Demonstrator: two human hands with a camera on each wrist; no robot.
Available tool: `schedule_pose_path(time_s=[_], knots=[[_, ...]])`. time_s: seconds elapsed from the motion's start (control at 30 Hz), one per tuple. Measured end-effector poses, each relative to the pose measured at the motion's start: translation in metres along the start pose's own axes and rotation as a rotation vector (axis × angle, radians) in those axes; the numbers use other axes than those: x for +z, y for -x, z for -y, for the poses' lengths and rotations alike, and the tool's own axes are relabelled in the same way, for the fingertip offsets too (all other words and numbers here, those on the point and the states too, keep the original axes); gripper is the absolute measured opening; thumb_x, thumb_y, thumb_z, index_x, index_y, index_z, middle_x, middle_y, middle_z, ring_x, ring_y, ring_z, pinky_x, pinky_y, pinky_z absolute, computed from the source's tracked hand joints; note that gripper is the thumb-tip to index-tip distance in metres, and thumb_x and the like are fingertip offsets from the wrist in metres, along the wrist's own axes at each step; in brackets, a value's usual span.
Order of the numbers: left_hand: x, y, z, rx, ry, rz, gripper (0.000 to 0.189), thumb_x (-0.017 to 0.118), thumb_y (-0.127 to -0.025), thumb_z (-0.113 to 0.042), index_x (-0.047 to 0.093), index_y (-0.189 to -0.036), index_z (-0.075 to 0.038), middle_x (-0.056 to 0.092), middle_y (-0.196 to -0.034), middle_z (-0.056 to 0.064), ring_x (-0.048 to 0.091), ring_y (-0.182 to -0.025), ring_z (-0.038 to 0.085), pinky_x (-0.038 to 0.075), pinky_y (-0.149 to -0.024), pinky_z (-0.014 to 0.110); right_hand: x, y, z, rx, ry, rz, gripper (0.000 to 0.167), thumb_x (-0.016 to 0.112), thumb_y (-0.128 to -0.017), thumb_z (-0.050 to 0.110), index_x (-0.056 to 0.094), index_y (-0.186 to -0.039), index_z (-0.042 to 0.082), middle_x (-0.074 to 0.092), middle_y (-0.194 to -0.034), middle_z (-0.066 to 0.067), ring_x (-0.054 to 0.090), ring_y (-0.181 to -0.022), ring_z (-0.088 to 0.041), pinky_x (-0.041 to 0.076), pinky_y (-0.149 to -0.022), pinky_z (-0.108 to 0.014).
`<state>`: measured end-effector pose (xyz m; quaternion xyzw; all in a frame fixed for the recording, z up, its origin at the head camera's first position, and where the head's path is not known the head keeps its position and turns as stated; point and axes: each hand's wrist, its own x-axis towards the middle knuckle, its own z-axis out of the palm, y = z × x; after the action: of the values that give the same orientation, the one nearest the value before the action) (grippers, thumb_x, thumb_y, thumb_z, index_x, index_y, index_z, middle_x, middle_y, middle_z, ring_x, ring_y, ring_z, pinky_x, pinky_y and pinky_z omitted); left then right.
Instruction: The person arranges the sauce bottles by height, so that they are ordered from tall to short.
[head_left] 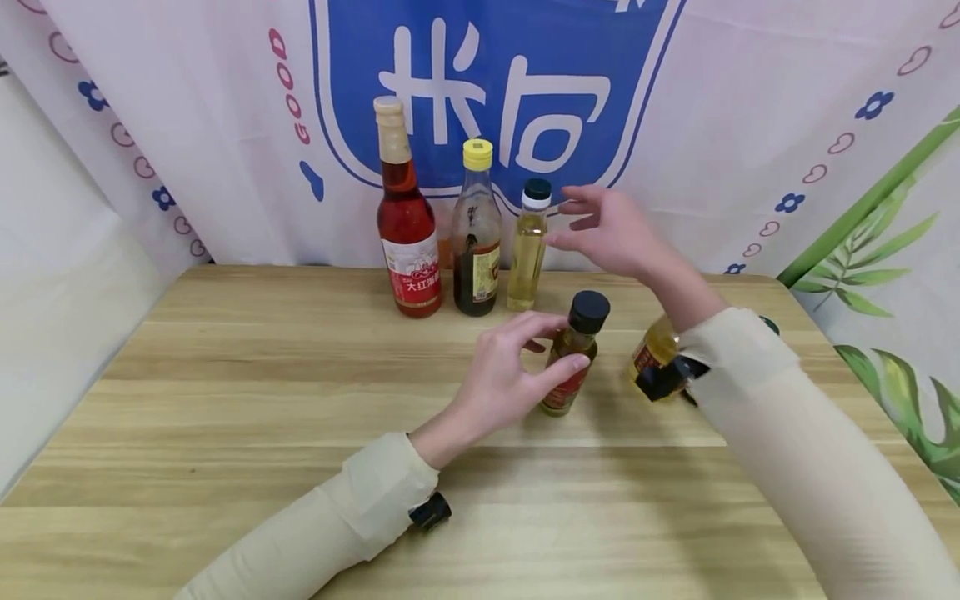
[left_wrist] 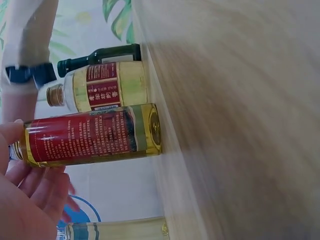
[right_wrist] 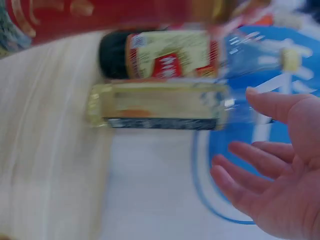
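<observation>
My left hand (head_left: 498, 371) grips a cooking oil bottle (head_left: 564, 392) with a black cap and red label, fingers and thumb round its upper part. The bottle is upright; whether its base touches the table cannot be told. In the left wrist view, the oil bottle (left_wrist: 90, 137) shows yellow oil behind its label. My right hand (head_left: 611, 233) is beside a slim bottle of pale yellow liquid (head_left: 527, 262) with a dark green cap. Its fingers are spread with nothing between them. In the right wrist view, the right hand (right_wrist: 280, 165) faces the slim bottle's neck end.
Left of the slim bottle stand a yellow-capped dark sauce bottle (head_left: 477, 242) and a tall red vinegar bottle (head_left: 408, 225). Partly behind my right wrist are a corked oil bottle (left_wrist: 107, 87) and a dark green bottle (left_wrist: 97, 57). A printed curtain (head_left: 240, 167) hangs behind the wooden table (head_left: 247, 367).
</observation>
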<state>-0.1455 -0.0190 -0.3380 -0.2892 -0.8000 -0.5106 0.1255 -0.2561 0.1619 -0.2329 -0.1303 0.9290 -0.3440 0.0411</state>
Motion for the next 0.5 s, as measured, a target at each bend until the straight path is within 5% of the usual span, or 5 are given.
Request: schedule_pose_path(time_s=[0.4, 0.5], knots=[[0.0, -0.001, -0.002, -0.022, 0.018, 0.017, 0.04, 0.085, -0.092, -0.021, 0.073, -0.128, -0.007, 0.078, -0.123, 0.007, 0.074, -0.11, 0.019, 0.065, -0.088, 0.031, -0.031, 0.101, -0.016, -0.159, 0.063, -0.217, 0.075, 0.081, -0.096, 0.035, 0.046, -0.161, 0.018, 0.055, -0.16, -0.011, 0.052, -0.147, -0.039, 0.046, -0.118, -0.061], [0.0, 0.0, -0.003, -0.02, 0.017, 0.005, 0.04, 0.085, -0.092, -0.021, 0.074, -0.128, -0.006, 0.078, -0.122, 0.008, 0.074, -0.109, 0.02, 0.065, -0.088, 0.033, -0.038, 0.124, -0.029, -0.145, 0.09, -0.276, 0.077, 0.084, -0.093, 0.034, 0.047, -0.16, 0.026, 0.055, -0.161, -0.006, 0.053, -0.146, -0.037, 0.048, -0.121, -0.034]])
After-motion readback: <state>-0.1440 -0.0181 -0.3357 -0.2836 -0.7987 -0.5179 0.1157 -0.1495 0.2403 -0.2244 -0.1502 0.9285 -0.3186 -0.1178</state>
